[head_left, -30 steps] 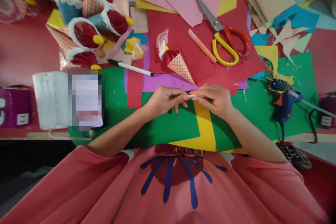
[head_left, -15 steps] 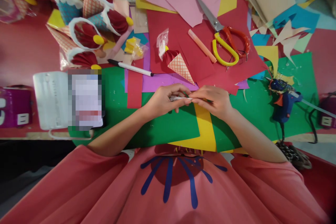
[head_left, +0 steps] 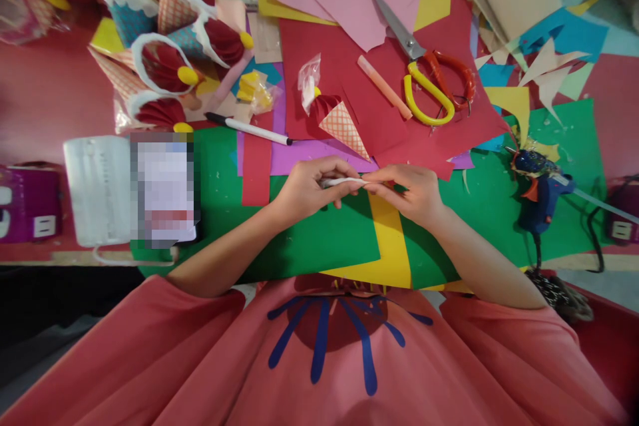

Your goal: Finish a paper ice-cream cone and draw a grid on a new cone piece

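Observation:
A thin white strip [head_left: 343, 181] runs between my two hands over the green sheet [head_left: 309, 239]. My left hand [head_left: 314, 185] is closed on its left part, and my right hand [head_left: 410, 193] pinches its right end between thumb and fingers. What the strip is made of cannot be told. Just beyond my fingers lies a small orange-checked paper cone [head_left: 344, 130] with a dark red pleated piece at its wide end and a bit of clear plastic beside it. A yellow paper strip [head_left: 392, 233] passes beneath my right hand.
Large scissors [head_left: 412, 50] lie on red sheets, near a pale orange stick [head_left: 384, 88]. A blue glue gun [head_left: 542, 196] stands to the right with its cord. On the left are a phone [head_left: 164, 186], a white marker [head_left: 254, 131] and several finished cones [head_left: 172, 10]. Paper scraps cover the far right.
More of the white strip shows between my hands, and it looks smoother and straighter. My right hand has shifted very slightly to the right. Everything else on the table lies as before.

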{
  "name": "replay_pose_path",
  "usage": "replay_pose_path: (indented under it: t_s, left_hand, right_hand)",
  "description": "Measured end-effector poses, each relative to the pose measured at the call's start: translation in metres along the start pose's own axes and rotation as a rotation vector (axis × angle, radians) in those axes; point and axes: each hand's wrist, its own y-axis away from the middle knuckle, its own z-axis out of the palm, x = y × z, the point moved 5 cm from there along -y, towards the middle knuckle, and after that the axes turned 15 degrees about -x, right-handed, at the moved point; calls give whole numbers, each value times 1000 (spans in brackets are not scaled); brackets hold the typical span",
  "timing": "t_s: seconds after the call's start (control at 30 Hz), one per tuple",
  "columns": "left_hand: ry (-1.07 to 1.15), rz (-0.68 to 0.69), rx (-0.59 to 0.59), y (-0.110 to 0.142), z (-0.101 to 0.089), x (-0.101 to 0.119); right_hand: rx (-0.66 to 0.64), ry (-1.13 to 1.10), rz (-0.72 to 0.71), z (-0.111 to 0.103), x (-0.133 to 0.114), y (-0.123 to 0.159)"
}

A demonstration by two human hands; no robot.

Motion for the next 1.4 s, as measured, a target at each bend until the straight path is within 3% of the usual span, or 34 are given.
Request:
replay_pose_path:
  t_s: [0.17, 0.4, 0.7, 0.97, 1.4]
  left_hand:
    - [30, 4, 26, -1, -3, 0]
    - [3, -2, 28, -1, -1, 0]
    - [-109, 23, 73, 4, -3, 7]
    - [-43, 43, 85, 3, -4, 4]
    - [9, 103, 145, 4, -6, 4]
  right_hand:
    - [-2, 8, 66, 0, 4, 1]
    - [41, 54, -18, -2, -1, 1]
    - [21, 15, 47, -2, 2, 1]
    - [22, 110, 43, -4, 0, 3]
    - [19, -19, 109, -7, 5, 1]
